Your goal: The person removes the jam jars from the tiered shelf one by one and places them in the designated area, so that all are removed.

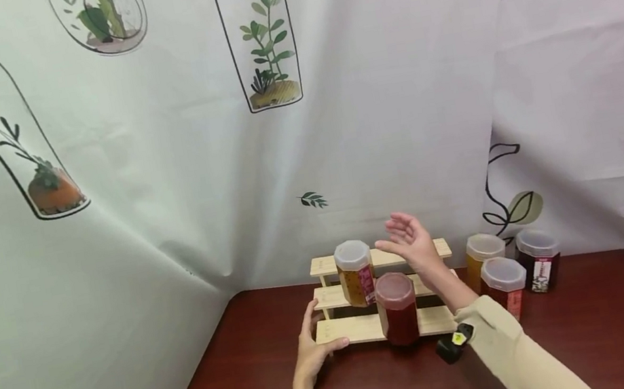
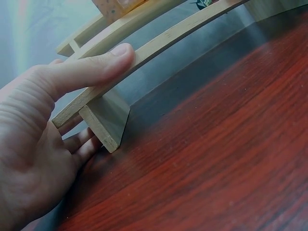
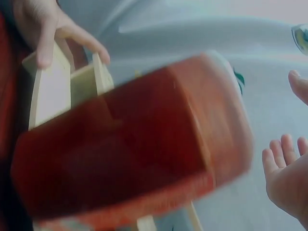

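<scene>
A three-tier wooden display shelf (image 1: 353,329) stands on the table. My left hand (image 1: 312,353) grips its left end; in the left wrist view the thumb (image 2: 103,67) lies over the lowest board and the other fingers reach beneath. A yellow jar with a whitish lid (image 1: 357,276) is on the middle tier. Lower down, a dark red jar (image 1: 398,311) is at the lowest tier, blurred and large in the right wrist view. Above the shelf, right of the yellow jar, my right hand (image 1: 414,246) is raised with fingers spread and nothing held.
Right of the shelf stand a yellow jar (image 1: 485,251), a red jar (image 1: 504,286) and a dark jar (image 1: 538,260), all with pale lids. Behind the dark red table (image 1: 227,388) hangs a white printed curtain (image 1: 396,104).
</scene>
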Demonstrator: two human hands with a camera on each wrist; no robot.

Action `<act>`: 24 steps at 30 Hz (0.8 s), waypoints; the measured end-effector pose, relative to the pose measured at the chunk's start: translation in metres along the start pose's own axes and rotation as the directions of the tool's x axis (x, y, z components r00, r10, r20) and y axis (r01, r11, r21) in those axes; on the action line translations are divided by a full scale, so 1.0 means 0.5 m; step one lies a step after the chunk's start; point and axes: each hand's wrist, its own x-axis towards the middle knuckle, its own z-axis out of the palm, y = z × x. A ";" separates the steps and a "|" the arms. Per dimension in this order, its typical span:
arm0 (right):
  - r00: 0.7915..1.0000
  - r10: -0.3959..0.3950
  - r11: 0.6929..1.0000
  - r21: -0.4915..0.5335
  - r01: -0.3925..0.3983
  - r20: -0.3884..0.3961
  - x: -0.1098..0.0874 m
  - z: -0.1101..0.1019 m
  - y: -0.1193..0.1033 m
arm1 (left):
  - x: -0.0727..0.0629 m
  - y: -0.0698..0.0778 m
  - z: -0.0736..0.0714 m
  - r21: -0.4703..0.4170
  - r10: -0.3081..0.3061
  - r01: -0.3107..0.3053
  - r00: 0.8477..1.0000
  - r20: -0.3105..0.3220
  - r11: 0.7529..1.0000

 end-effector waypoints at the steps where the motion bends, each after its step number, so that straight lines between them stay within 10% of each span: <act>1: 1.000 0.000 1.000 0.000 0.000 0.010 0.001 0.007 -0.001 | 0.000 0.000 0.002 0.000 -0.002 0.002 1.000 0.005 1.000; 24: 0.983 0.121 0.987 -0.120 -0.104 0.138 0.014 0.079 0.022 | -0.003 0.002 -0.001 0.000 -0.027 0.027 1.000 -0.012 1.000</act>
